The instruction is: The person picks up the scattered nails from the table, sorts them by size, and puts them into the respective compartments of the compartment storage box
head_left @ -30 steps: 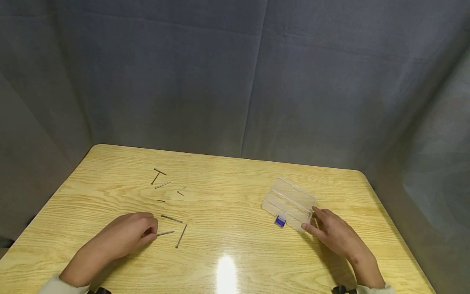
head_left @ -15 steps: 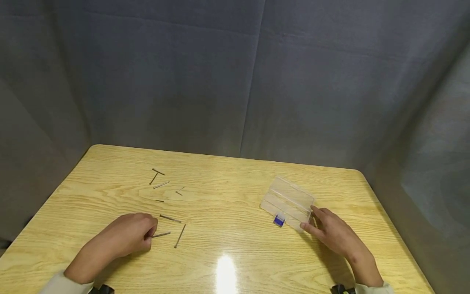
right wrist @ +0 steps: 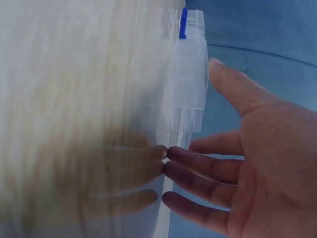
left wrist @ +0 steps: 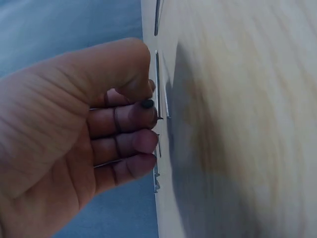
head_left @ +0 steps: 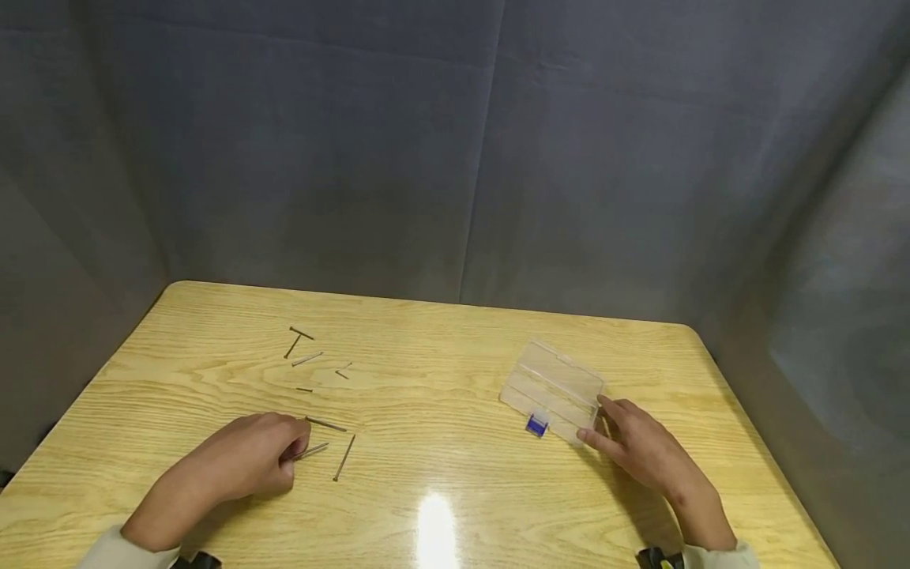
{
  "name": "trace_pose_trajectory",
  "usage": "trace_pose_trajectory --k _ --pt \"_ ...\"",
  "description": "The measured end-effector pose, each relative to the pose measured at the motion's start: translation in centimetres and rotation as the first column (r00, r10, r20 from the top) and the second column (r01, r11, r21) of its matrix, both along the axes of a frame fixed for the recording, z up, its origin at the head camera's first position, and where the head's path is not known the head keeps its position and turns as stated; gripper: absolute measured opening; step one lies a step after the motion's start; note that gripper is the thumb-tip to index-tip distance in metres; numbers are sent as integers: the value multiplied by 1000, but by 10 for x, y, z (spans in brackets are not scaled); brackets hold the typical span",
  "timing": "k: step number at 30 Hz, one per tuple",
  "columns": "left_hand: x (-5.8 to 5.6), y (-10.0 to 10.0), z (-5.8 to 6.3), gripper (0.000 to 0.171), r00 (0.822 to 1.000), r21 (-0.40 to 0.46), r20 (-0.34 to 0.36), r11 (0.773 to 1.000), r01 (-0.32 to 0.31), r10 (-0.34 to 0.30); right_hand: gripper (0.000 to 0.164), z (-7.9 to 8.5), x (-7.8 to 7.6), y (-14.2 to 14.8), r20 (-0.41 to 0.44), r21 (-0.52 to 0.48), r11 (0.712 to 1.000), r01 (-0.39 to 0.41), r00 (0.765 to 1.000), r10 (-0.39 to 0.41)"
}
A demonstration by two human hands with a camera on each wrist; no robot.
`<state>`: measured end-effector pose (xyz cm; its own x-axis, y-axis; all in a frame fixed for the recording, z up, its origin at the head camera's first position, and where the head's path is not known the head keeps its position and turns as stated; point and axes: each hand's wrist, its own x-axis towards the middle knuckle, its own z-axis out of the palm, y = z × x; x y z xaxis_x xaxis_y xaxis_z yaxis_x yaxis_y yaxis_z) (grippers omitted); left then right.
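My left hand (head_left: 245, 454) is low over the left of the table, pinching a nail (left wrist: 147, 103) between thumb and index finger; only its dark head shows in the left wrist view, and the curled fingers hide much of it. Close by lie a long nail (head_left: 326, 424) and a second one (head_left: 344, 457). On the right, my right hand (head_left: 643, 446) touches the end of a clear plastic box (head_left: 554, 387) with a blue latch (head_left: 536, 425). The thumb rests at the box's edge while the other fingers stay loosely bent by its end, as the right wrist view shows.
Farther back on the left lie several more nails, among them a crossing pair (head_left: 302, 333), a pale one (head_left: 307, 359) and small ones (head_left: 343, 371). A grey curtain (head_left: 355, 158) hangs behind the wooden table (head_left: 426, 363).
The nail at my left fingertips has tilted slightly, its far end rising. My right hand keeps its place at the box. The whole view has shifted a little.
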<state>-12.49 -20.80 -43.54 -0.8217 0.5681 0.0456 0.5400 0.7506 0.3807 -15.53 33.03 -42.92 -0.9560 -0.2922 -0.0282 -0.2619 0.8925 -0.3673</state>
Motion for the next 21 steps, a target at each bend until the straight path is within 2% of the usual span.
trace_pose_trajectory --k 6,11,21 --pt "-1 6 4 33 998 35 -56 999 -1 3 86 0 -1 0 7 -1 1000 6 1000 -6" --pt "-2 13 7 32 995 41 -99 999 25 -21 87 1 0 0 16 -15 1000 13 1000 -13" --pt "-8 26 16 31 990 -1 -118 997 78 -78 89 1 0 -1 45 -40 999 18 999 -16"
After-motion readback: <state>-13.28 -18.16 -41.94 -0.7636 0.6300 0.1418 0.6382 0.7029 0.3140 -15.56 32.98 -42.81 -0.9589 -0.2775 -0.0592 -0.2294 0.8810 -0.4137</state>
